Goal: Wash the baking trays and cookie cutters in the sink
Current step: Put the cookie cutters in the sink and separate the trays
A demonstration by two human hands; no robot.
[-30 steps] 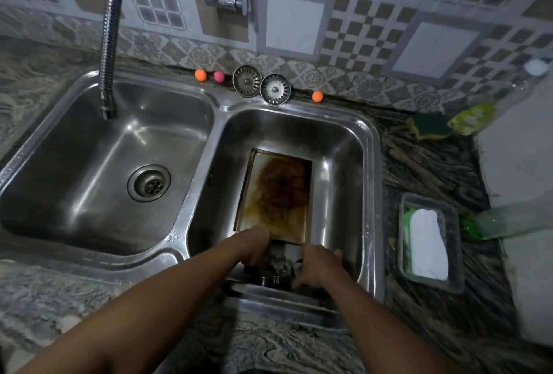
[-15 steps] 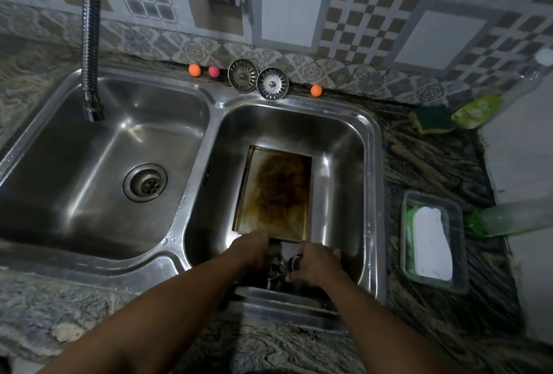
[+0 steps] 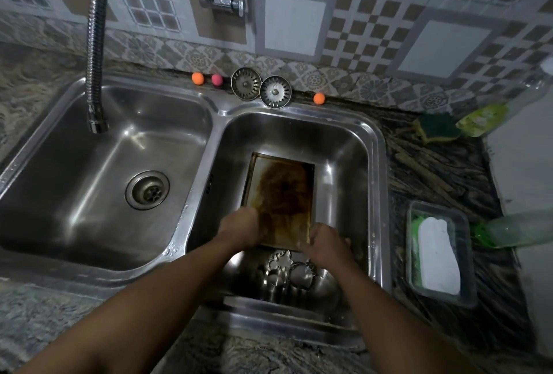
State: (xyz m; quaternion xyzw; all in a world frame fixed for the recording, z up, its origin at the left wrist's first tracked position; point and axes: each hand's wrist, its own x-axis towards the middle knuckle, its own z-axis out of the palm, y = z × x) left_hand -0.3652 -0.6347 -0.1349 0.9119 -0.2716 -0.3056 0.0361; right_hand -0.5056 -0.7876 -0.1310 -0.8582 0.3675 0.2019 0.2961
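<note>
Stainless steel all round: the double sink (image 3: 380, 194) is set into the mottled stone surface. Its right basin holds the baking tray (image 3: 281, 191), a rectangle stained dark brown across the middle. My left hand (image 3: 239, 230) grips the tray's near-left corner, fingers curled at the rim. My right hand (image 3: 326, 242) grips the near-right corner the same way. I cannot tell whether the tray lies flat or tilts. The cookie cutters (image 3: 287, 272) lie bunched at the near end of that basin, just below the tray's near edge, between my wrists. A ribbed hose tap (image 3: 95, 44) hangs over the left basin's far-left corner. Two strainer plugs (image 3: 246, 84) stand at the sink's far rim. On the surface right of the sink sits a clear tub (image 3: 463, 254) holding a white block, with a green sponge (image 3: 437, 128) beyond it.
</note>
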